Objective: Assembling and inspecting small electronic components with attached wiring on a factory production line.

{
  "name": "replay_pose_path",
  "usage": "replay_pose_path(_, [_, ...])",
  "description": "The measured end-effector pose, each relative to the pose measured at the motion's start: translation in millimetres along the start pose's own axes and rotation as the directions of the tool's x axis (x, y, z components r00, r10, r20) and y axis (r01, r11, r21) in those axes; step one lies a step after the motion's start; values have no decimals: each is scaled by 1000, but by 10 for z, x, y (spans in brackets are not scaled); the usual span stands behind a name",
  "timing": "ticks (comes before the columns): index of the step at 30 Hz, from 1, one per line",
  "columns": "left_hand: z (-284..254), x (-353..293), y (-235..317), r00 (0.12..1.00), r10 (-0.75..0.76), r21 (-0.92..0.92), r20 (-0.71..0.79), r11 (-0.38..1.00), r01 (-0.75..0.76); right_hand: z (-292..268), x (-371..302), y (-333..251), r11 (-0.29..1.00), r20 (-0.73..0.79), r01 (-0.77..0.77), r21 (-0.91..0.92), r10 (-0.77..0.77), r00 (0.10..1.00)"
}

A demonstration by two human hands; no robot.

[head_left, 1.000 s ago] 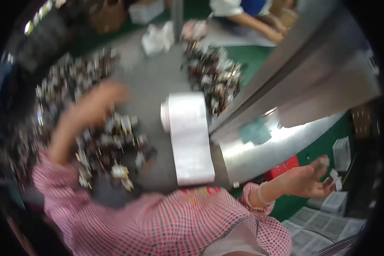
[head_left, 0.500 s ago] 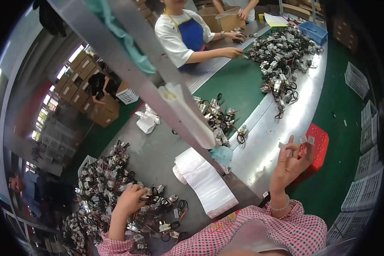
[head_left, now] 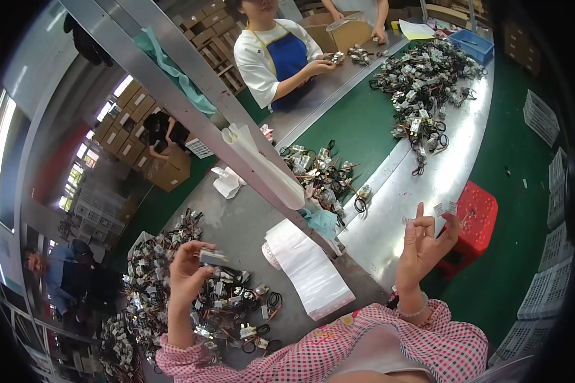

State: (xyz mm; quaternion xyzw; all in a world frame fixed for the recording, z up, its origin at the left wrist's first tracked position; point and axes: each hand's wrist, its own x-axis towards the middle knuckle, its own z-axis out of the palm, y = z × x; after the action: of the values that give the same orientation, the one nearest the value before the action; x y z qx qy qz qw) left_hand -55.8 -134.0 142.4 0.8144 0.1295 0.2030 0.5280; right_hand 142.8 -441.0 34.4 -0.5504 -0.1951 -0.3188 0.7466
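Above the left-hand pile, my left hand (head_left: 186,276) pinches a small silver boxy part (head_left: 214,258) between thumb and fingers. Beneath it spreads a heap of similar small metal parts with black cables (head_left: 227,300). My right hand (head_left: 421,252) is raised at the right, over the edge of the metal table, its fingers apart and partly bent. Small white printed labels (head_left: 452,208) cling to its fingertips, and nothing else shows in it. Between the hands lies a roll of white plastic bags (head_left: 306,268), its loose end unrolled toward me.
A slanting metal post (head_left: 236,150) carries a white plastic roll (head_left: 265,167). Beyond it, more cabled parts (head_left: 322,172) lie on the green belt (head_left: 348,118), with a large heap (head_left: 421,83) farther back. A co-worker in a blue apron (head_left: 291,57) handles parts. A red stool (head_left: 476,220) stands right.
My left hand has risen from the pile with a silver boxy part in its fingers. My right hand has shifted slightly left. The co-worker has drawn both hands together around a part.
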Motion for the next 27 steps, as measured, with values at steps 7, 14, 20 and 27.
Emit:
replay_pose_path(7, [798,132,313,968,85,-466,237,884,37,172,36,-424,701,271,-416,580,317,909])
replay_pose_path(14, [1302,327,623,897,272,-341,349,928,-149,553,284,-831,450,450,-529,719,279,849])
replay_pose_path(20, [1562,251,869,913,340,-211,227,932,-295,602,362,-955,518,408,-478,710,250,878])
replay_pose_path(27, [1497,235,884,910,345,-143,231,937,-319,635,301,-997,559,442,-484,674,219,870])
